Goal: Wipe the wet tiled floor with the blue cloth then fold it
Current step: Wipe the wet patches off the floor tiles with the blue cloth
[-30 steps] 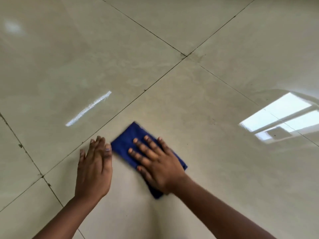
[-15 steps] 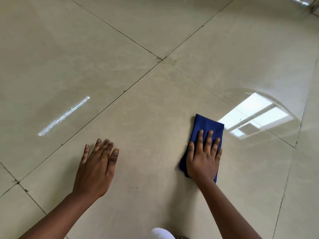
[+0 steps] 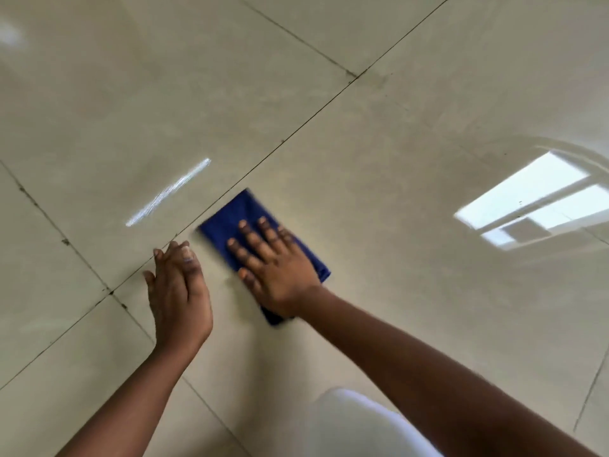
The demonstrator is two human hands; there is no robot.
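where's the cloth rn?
Head view, centre: the cloth lies flat on the floor under the right hand, just right of the left hand and beside the diagonal grout line.

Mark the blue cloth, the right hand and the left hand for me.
blue cloth (image 3: 230,222): head view, bare upper part ahead of the fingers.
right hand (image 3: 280,268): head view, back of the hand, flat on the cloth.
left hand (image 3: 179,298): head view, back of the hand.

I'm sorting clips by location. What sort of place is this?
Probably an indoor room: large glossy beige floor tiles with dark grout lines, and a window's reflection on the floor.
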